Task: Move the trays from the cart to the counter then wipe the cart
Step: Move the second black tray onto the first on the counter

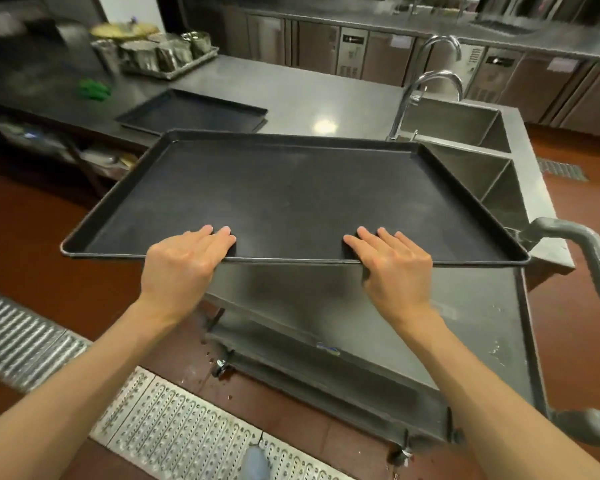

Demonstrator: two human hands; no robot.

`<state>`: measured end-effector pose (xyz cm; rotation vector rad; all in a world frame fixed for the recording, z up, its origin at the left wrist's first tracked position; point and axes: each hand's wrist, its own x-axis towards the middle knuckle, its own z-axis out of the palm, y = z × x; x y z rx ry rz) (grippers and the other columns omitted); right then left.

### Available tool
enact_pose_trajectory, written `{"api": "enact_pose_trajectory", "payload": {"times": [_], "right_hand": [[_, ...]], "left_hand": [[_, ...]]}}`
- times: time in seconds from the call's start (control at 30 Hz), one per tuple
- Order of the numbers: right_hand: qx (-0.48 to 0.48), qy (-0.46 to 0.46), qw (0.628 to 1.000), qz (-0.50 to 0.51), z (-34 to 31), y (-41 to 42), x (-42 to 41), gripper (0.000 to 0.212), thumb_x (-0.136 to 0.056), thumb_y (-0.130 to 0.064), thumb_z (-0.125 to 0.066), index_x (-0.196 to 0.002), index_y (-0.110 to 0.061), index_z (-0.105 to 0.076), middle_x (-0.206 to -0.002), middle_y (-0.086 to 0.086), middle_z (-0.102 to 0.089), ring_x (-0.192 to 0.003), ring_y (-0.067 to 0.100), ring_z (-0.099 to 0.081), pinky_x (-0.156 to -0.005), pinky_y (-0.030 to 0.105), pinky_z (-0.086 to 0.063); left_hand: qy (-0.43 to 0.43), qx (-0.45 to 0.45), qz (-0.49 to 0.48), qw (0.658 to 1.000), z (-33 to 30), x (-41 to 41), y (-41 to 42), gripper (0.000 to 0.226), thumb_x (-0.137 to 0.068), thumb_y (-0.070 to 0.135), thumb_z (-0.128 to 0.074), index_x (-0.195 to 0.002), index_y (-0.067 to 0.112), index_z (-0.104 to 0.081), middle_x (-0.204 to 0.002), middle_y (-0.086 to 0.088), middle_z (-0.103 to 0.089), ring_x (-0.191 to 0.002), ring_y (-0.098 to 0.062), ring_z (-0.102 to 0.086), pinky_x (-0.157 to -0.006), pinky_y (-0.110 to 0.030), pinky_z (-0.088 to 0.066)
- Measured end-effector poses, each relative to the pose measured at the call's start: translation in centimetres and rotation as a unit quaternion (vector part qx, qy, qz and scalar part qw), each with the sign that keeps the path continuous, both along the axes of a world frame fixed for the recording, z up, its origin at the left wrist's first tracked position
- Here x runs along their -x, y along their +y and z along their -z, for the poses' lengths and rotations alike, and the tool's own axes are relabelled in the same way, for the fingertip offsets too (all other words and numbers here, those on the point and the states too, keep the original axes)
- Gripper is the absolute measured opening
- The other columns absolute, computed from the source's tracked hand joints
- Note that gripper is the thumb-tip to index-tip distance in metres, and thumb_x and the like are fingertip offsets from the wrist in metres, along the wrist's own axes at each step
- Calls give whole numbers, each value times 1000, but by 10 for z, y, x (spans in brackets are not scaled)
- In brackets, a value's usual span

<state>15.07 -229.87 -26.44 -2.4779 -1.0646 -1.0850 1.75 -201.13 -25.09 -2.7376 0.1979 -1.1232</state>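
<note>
Our left hand (184, 261) and right hand (394, 263) are both clamped on the near long rim of the black tray (291, 199), fingers over the lip onto the tray floor; the thumbs are hidden, presumably underneath. Each grip sits a little in from its corner, the left toward 7 o'clock of the tray and the right toward 5 o'clock, so the load is shared evenly.

The tray is in the air above the cart (413, 327), its far edge reaching out toward the worktop (309, 95) at 12 o'clock. A second tray (191, 112) already lies on that worktop at about 11 o'clock, with the sink (465, 133) at 1 o'clock.

Holding only one edge leaves the far side as a long lever, so we judge it best to keep the wrists firm and the tray level. We should steer left of the faucet (426, 88) and land the far edge first, either on the second tray or beside it, then slide in. The cart handle (589, 258) at 3 o'clock stands close to the tray's right corner; we should clear it as we go.
</note>
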Motion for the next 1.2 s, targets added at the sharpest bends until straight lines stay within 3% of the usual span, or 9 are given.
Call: {"api": "enact_pose_trajectory", "payload": {"times": [0.13, 0.37, 0.7, 0.83, 0.93, 1.03, 1.2], "right_hand": [[-22, -39, 996, -76, -18, 61, 7, 37, -67, 9, -77, -97, -13, -79, -96, 9, -79, -81, 36, -74, -69, 41, -59], [-40, -64, 979, -190, -36, 199, 37, 22, -86, 4, -62, -84, -15, -75, -76, 8, -73, -66, 36, -67, -56, 38, -53], [-54, -50, 952, -297, -50, 438, 94, 12, -81, -5, -77, -86, -15, -78, -81, 6, -77, -69, 33, -72, -58, 39, -57], [-53, -25, 955, -292, -50, 515, 91, 14, -78, -5, -83, -88, -13, -79, -80, 7, -77, -70, 33, -74, -59, 40, -59], [-53, -18, 958, -282, -43, 559, 68, 10, -81, -8, -78, -90, -12, -79, -83, 7, -79, -74, 33, -76, -60, 41, -60], [-59, -27, 966, -251, -33, 599, 33, 8, -83, -11, -79, -90, -12, -80, -88, 6, -80, -78, 33, -77, -64, 40, -61], [-24, 9, 981, -191, -14, 660, -42, 36, -62, -2, -93, -94, -12, -81, -93, 8, -80, -83, 33, -77, -73, 44, -61]], "left_hand": [[-39, -5, -59, 997, -16, 46, 39, 17, -82, 0, -74, -99, 2, -78, -95, -15, -77, -85, -35, -75, -61, -41, -61], [-67, -16, -156, 985, -31, 130, 128, 15, -81, -3, -72, -92, 5, -79, -88, -10, -78, -81, -31, -76, -50, -34, -58], [-40, -12, -259, 965, -42, 222, 324, 16, -79, 4, -81, -94, 4, -78, -84, -12, -78, -76, -29, -77, -44, -32, -53], [-30, -18, -260, 965, -43, 214, 408, 7, -85, 8, -77, -92, 6, -78, -77, -9, -77, -70, -25, -76, -40, -31, -50], [-38, -16, -242, 969, -35, 186, 462, 9, -91, 11, -69, -91, 7, -77, -73, -9, -75, -63, -25, -74, -39, -35, -49], [-41, -18, -197, 979, -28, 141, 513, 8, -86, 8, -71, -90, 5, -78, -79, -10, -77, -70, -26, -76, -41, -33, -51], [-38, -6, -160, 986, -15, 46, 597, 22, -93, 14, -59, -90, 6, -79, -81, -10, -77, -73, -25, -77, -46, -34, -54]]}}
